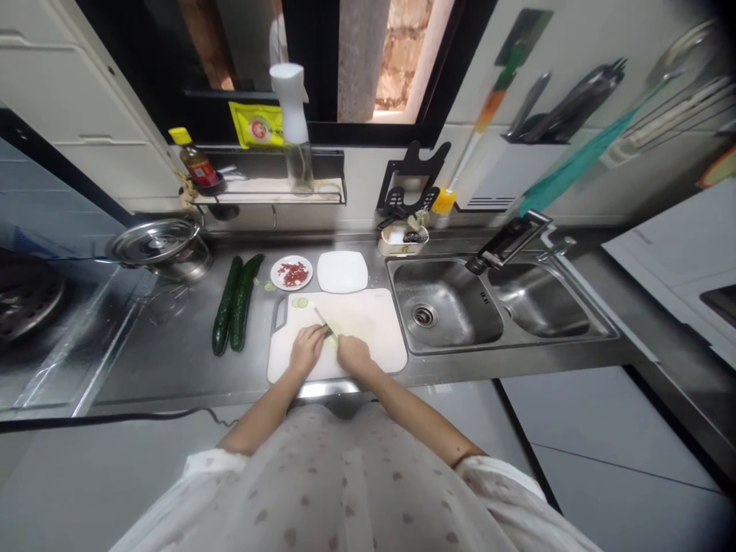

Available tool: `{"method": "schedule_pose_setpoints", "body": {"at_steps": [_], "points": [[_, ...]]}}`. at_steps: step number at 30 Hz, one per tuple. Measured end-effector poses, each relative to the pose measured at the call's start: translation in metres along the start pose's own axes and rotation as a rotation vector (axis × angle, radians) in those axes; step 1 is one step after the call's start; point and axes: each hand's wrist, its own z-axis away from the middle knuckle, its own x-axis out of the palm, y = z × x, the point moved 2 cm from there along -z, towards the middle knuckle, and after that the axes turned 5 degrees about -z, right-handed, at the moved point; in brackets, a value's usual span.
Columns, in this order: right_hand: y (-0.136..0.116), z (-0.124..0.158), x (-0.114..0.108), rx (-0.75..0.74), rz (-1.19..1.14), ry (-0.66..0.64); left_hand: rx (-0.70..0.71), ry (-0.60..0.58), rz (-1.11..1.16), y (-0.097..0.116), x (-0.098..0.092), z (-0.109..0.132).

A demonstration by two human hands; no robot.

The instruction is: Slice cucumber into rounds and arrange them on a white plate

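Left hand [307, 346] curled, pinning cucumber piece [330, 333] on cutting board [368, 322] at bench [172, 360] front edge, right hand [353, 354] fisted round knife [320, 318].

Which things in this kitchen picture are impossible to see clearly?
Head view:
What lies under left hand and right hand: covered by them.
Knife: too small; gripping hand unclear.
Wall utensils: blurred near the edge.
Stove burner: cut off by the left edge.
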Motion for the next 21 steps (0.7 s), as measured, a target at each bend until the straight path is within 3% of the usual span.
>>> {"method": "schedule_pose_setpoints", "body": {"at_steps": [11,21], "points": [[0.010,0.014,0.006,0.015,0.015,-0.037,-0.022,0.021,0.016,0.001,-0.001,-0.001],[0.009,0.004,0.011,0.003,0.020,0.016,-0.011,0.020,0.016,0.001,-0.001,-0.002]]}}
